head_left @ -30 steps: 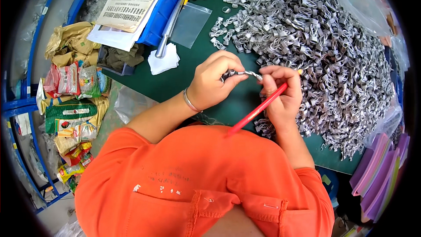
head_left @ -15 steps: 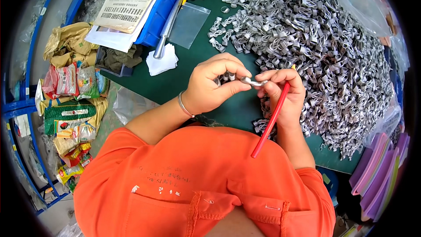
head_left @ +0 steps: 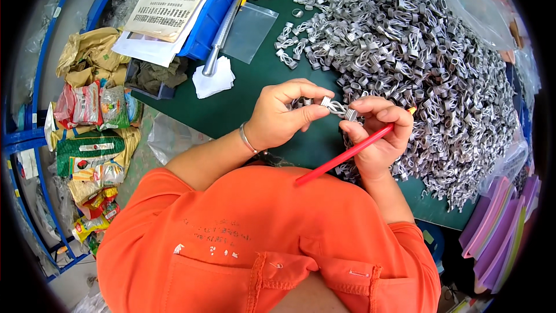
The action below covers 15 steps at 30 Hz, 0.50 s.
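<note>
Between my two hands is a silvery looped metal fitting (head_left: 337,108) with a ribbed collar at each end. My left hand (head_left: 277,110) pinches its left end between thumb and fingertips, and more metal pieces (head_left: 302,102) show inside the curled fingers. The right end is pinched by my right hand (head_left: 379,133). A red pen-like stick (head_left: 347,155) with a yellow tip also rests in my right hand, slanting down toward my chest. Close beyond my right hand rises a big heap of the same grey metal fittings (head_left: 417,64), on the green table (head_left: 255,90).
At the far left of the table stands a blue bin (head_left: 217,17) with printed papers (head_left: 174,0) on it. Near it lie a metal rod (head_left: 223,40), a clear bag (head_left: 250,32) and white paper scraps (head_left: 213,83). Purple sheets (head_left: 501,229) stand at the right edge.
The metal fitting has turned, so its loops and both collars now show. My right hand has moved slightly right and down, and the red stick has swung to a flatter slant.
</note>
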Each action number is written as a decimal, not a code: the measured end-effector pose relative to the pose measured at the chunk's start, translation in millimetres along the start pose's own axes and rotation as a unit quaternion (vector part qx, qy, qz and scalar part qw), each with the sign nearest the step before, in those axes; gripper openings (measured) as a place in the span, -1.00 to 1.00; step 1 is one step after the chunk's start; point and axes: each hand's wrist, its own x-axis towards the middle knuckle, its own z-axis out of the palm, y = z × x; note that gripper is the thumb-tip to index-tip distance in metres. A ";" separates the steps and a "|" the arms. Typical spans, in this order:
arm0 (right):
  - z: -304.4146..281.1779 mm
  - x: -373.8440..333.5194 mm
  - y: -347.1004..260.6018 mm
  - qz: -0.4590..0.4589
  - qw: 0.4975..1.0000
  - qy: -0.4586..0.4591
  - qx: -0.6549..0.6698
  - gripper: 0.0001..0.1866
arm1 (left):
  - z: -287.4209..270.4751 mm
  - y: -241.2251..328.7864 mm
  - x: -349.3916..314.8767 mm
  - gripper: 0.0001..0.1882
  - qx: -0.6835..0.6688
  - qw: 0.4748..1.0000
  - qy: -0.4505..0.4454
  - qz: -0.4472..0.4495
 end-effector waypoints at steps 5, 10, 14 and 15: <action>2.0 3.5 -0.1 -0.058 0.995 -0.058 -0.063 -0.47 | -5.1 -8.5 -11.2 -0.80 -0.171 0.971 -0.015 -0.164; 7.5 1.1 -3.0 -0.018 0.998 -0.064 -0.013 -0.67 | -47.4 -1.0 -32.5 -0.85 -0.467 0.866 0.034 -0.173; 5.6 -0.1 -1.1 0.014 0.999 -0.024 -0.023 -0.82 | -132.9 6.4 -88.8 -0.84 -0.395 0.913 0.045 -0.085; 5.8 -0.8 -0.8 0.021 0.999 -0.015 -0.024 -0.83 | -153.9 11.3 -106.9 -0.86 -0.308 0.947 0.042 -0.079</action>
